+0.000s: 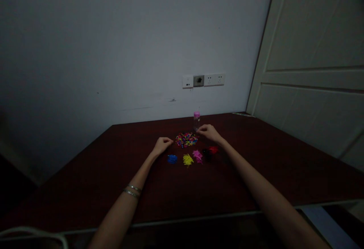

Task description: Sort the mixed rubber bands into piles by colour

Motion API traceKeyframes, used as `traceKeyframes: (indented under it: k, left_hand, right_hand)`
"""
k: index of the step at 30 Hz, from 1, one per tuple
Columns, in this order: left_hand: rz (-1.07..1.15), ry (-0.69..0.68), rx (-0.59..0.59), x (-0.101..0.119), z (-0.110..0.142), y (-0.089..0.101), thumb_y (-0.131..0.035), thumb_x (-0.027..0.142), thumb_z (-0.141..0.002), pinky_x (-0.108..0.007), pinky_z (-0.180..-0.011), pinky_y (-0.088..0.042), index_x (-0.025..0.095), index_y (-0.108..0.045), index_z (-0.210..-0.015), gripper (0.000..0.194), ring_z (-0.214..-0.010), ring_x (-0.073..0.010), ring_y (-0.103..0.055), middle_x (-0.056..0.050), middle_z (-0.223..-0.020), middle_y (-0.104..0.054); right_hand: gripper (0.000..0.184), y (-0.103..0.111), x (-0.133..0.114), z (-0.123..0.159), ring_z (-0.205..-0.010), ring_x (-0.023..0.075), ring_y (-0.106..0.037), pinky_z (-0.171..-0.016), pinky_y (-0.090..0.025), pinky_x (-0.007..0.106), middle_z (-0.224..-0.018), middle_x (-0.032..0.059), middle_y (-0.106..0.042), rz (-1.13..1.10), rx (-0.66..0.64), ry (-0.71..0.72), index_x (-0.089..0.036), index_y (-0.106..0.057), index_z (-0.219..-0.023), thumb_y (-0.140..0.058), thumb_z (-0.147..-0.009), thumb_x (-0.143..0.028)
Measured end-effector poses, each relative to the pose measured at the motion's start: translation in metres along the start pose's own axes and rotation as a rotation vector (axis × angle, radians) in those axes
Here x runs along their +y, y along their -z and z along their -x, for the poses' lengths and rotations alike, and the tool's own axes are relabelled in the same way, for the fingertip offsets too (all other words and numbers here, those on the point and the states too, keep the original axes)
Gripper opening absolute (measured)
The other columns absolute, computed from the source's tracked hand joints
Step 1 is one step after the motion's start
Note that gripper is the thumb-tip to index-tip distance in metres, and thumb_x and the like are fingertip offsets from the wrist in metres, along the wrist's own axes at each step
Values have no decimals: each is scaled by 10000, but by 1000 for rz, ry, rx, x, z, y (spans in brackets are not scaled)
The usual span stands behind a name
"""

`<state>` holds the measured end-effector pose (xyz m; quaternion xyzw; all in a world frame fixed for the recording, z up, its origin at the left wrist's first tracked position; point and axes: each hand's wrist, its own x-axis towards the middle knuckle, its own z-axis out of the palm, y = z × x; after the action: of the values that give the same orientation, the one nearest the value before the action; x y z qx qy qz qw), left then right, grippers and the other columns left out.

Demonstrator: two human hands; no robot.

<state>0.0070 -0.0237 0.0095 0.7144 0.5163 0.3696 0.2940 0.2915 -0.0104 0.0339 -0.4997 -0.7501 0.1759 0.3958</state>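
Pile of mixed-colour pieces (186,139) = landmark, centre of dark red table (125,161), lying between the two hands. Left hand (162,145): just left of pile, thumb and finger drawn toward each other, tips near pile's left edge; too small and dark to tell if they close fully or pinch a piece. Right hand (209,132): right of pile and slightly farther back, fingers bent in toward thumb, tips near pile's upper right edge; can't tell if shut or gripping anything. Main pile sits outside both grips, on tabletop. Sorted colours on near side of pile: blue cluster (172,159) nearer the person and to its left, below left hand in view; yellow cluster (187,160) straight in front of it; pink cluster (197,156) in front and right, next to yellow; black cluster (207,153) farther right, dim; red cluster (213,150) beside black, under right forearm side, blurry. Clear bottle (196,123), pink cap (196,114), upright behind pile and a bit right, close to right fingertips; contact unclear. Bracelets (132,190) on left forearm. Wall sockets (214,79) behind pile, above tabletop.
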Motion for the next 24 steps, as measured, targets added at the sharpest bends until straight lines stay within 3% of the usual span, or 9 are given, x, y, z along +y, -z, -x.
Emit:
traceKeyframes:
  k: [7,11,17,24]
  left_hand:
    - [39,-102,34,33,10,-13,-577,354,-681,-256,-681,-433,93,-676,-788,298,-738,-170,-578,-76,-771,-669]
    - [82,-186,14,58,17,-21,-609,335,-674,-263,-700,-440,101,-676,-849,299,-763,-171,-584,-83,-833,-669]
    - [105,-291,-55,87,17,-25,-610,314,-688,-257,-708,-436,104,-676,-865,282,-778,-165,-578,-85,-866,-662]
    - [56,-327,-91,94,16,-25,-580,323,-715,-255,-693,-426,102,-683,-834,272,-750,-161,-569,-79,-819,-660]
  right_hand:
    - [362,0,-34,15,-594,133,-557,-486,-412,229,-800,77,-675,-539,42,-154,-118,-689,-819,-644,-617,-415]
    - [361,-6,-53,23,-547,101,-521,-464,-391,214,-751,70,-665,-709,-5,-156,-113,-683,-805,-679,-588,-400]
    - [312,-5,-64,30,-486,70,-464,-444,-363,203,-659,41,-636,-757,-80,-181,-114,-682,-763,-690,-587,-371]
    - [323,-4,-67,33,-503,77,-474,-430,-358,192,-687,38,-642,-693,-129,-125,-130,-684,-780,-667,-610,-404]
